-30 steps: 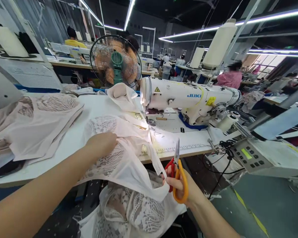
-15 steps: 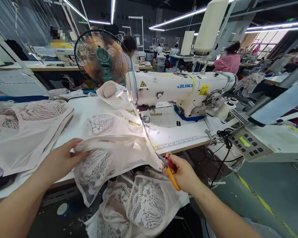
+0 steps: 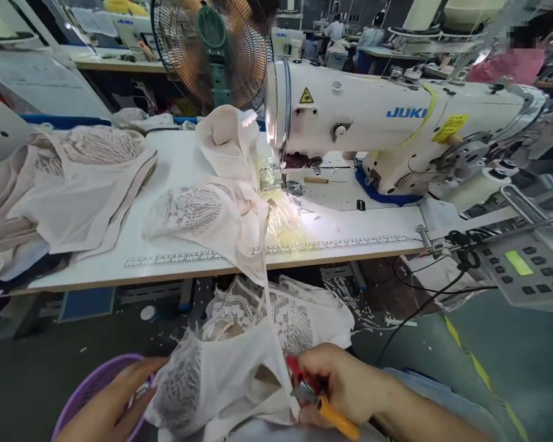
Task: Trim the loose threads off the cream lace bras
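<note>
My right hand grips scissors with one red and one orange handle. Its fingertips also touch the edge of a pale pink bra piece hanging low in front of me. At lower left, the fingers of my left hand are closed on that piece's lace side; a small shiny thing shows between them, too unclear to name. A narrow strip runs up from the piece to another pale bra part on the table, beside the needle area of the white sewing machine.
More lace bras hang below the table edge. A pile of bra pieces lies at left on the white table. A purple basket stands under my left hand. A fan and a control box flank the machine.
Both hands have come down and nearer to me, carrying the bra piece off the table top while the strip stretches down from the machine. The view has tilted downward.
</note>
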The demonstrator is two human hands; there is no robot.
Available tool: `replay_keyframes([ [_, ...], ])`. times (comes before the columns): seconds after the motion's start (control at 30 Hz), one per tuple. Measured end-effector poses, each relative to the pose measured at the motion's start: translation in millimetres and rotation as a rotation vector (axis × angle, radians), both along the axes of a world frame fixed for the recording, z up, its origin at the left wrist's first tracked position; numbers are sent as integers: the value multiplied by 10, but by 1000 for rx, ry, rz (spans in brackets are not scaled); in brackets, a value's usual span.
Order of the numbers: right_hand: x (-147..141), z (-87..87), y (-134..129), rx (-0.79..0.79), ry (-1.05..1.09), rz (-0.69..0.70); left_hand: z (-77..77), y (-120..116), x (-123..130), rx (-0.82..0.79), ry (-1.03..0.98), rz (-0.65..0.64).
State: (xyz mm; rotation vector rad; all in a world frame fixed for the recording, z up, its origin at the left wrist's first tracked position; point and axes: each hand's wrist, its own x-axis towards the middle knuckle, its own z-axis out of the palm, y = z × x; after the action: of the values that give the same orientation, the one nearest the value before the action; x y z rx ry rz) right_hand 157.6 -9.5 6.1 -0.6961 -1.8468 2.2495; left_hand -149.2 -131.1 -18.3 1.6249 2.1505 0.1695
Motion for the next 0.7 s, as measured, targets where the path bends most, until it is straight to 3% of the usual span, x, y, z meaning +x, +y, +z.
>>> replay_keyframes([
  [0.07, -18, 50, 20, 44, -13, -23, 56, 284, 277, 39, -233, -1],
  [0.17, 5, 112, 15, 230, -98, -98, 227, 824, 726, 98, -577, -144],
  [0.27, 85, 150, 9, 368, -184, -158, 357, 1192, 1003, -1, -880, -169],
  [0.37, 175, 146, 33, 431, -229, -239, 350, 1201, 1044, -111, -1140, -106],
  [0.47, 210, 110, 72, 442, -178, -301, 285, 971, 994, -288, -1377, -46],
  [0.53, 187, 91, 95, 453, -112, -300, 279, 825, 984, -293, -1321, -72],
  [0.7, 62, 112, 144, 470, 23, -246, 359, 813, 1028, 115, -933, -198],
])
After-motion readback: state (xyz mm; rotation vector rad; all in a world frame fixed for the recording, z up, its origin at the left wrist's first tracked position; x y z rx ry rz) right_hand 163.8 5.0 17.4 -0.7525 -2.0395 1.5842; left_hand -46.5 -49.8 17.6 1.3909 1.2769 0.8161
